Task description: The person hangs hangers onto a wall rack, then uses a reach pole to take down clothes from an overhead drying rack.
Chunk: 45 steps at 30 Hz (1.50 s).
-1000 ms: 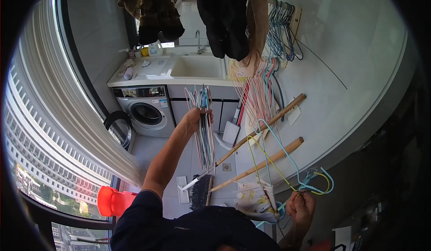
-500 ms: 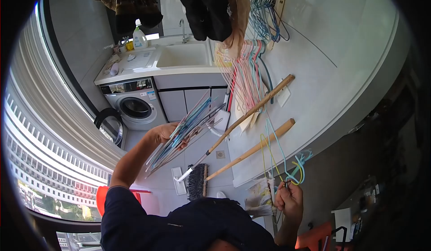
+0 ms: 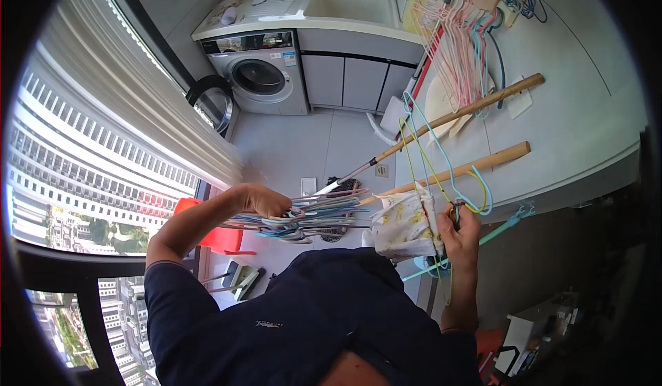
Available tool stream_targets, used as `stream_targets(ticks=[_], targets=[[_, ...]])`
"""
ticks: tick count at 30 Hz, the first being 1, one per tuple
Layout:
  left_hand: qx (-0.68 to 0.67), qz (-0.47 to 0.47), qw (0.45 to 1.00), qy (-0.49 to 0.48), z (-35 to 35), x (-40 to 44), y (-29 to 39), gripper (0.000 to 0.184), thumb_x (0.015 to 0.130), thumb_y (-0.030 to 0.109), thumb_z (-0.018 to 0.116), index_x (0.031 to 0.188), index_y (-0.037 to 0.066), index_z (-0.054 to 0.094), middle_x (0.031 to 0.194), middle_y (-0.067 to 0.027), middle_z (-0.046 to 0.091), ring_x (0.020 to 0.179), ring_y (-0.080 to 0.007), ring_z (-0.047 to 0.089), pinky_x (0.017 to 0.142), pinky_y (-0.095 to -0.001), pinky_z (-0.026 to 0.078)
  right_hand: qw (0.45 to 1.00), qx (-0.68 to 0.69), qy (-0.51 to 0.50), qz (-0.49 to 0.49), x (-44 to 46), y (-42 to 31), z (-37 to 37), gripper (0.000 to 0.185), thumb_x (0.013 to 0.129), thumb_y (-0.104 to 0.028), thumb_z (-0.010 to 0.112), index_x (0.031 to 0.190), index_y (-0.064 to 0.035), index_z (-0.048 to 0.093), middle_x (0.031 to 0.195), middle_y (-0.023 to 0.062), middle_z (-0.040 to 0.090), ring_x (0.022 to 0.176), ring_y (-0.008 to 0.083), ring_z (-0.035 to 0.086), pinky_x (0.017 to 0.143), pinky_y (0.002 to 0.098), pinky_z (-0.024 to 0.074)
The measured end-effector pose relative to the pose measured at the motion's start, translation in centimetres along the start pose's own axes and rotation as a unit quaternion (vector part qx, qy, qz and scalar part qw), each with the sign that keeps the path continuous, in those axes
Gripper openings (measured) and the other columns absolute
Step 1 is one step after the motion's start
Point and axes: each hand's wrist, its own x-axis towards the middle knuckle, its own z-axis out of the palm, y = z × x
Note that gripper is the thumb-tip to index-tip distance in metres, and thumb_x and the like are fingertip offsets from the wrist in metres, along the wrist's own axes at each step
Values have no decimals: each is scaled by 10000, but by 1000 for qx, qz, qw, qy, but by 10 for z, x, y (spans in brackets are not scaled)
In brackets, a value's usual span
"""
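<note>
My left hand is closed round a bundle of clothes hangers, mostly grey, blue and pinkish, which stick out sideways over the floor. On the right, my right hand is closed on a few hangers; a light-blue hanger and a yellow-green hanger fan upward from it. Just left of those fingers hangs a white cloth-like piece with yellow marks; how it is held up I cannot tell. Behind my right hand runs a turquoise pole.
Two wooden poles lean at the right wall. Pink hangers hang above them. A washing machine with its door open stands beneath the counter with the sink. A red stool-like object is at left.
My view has tilted down and shifted. The left-hand bundle has swung from slanting upward to nearly level and come closer to my right hand. Both hands keep their hangers.
</note>
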Motion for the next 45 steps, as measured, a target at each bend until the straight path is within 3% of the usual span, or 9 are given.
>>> stream_targets(ticks=[9, 12, 16, 21, 32, 34, 39, 41, 45], targets=[[-52, 151, 982, -98, 35, 22, -43, 281, 742, 35, 667, 981, -106, 626, 786, -31, 628, 680, -116, 525, 549, -274, 454, 959, -72, -195, -193, 64, 40, 106, 169, 933, -128, 593, 861, 3, 516, 689, 98, 643, 549, 107, 509, 540, 250, 409], [31, 162, 980, -107, 45, 33, -51, 253, 723, 20, 660, 941, -100, 618, 769, -25, 621, 654, -103, 508, 526, -278, 449, 932, -27, -337, -130, 65, 26, 124, 180, 920, -141, 608, 850, -8, 507, 689, 102, 652, 656, 202, 665, 575, 330, 479], [-4, 202, 974, -100, 58, 29, -49, 224, 688, 112, 697, 726, -85, 598, 609, -125, 585, 586, -153, 507, 503, -359, 405, 859, 13, -507, -68, 56, 53, 149, 262, 936, -248, 603, 851, -22, 503, 621, 51, 517, 622, 152, 527, 594, 295, 416], [-62, 127, 981, -135, 70, 29, -47, 212, 705, 99, 717, 748, -81, 613, 645, -84, 613, 596, -139, 527, 504, -329, 428, 754, -48, -655, 0, 29, 58, 170, 432, 798, -343, 723, 982, -6, 526, 854, 80, 542, 824, 163, 513, 729, 325, 419], [142, 119, 981, 60, 97, 15, -61, 228, 738, 129, 669, 879, -49, 641, 704, -119, 624, 659, -215, 574, 602, -366, 449, 724, 88, -676, 105, 15, 68, 186, 485, 752, -168, 745, 1144, 14, 525, 1015, 43, 557, 988, 131, 489, 888, 278, 398], [196, 143, 932, 269, 109, -5, -57, 232, 757, 141, 682, 906, -33, 648, 718, -114, 625, 670, -239, 596, 631, -361, 461, 720, 98, -679, 108, 17, 70, 186, 504, 759, -162, 743, 1173, 16, 517, 1054, 35, 568, 1025, 123, 489, 918, 272, 390], [-26, 104, 595, 797, 179, -49, -81, 185, 802, 109, 672, 946, -5, 652, 800, -61, 647, 754, -197, 627, 743, -322, 488, 728, 75, -662, 161, 15, 93, 178, 565, 753, -167, 749, 1236, 6, 512, 1094, 30, 569, 1029, 120, 486, 951, 262, 369], [-305, -30, 544, 781, 222, -38, -95, 151, 834, 100, 662, 937, -10, 655, 859, -66, 653, 825, -150, 616, 785, -307, 487, 748, 95, -640, 148, 12, 91, 175, 556, 751, -165, 749, 1229, 4, 519, 1087, 31, 571, 1020, 118, 489, 950, 266, 371], [-656, 159, 544, 499, 273, 28, -135, 608, 820, 414, 734, 1167, -58, 572, 1101, -158, 613, 1024, -215, 602, 922, -332, 476, 754, 75, -637, 139, 16, 87, 180, 563, 755, -133, 739, 1248, 14, 512, 1108, 45, 580, 1040, 121, 502, 956, 276, 377]])
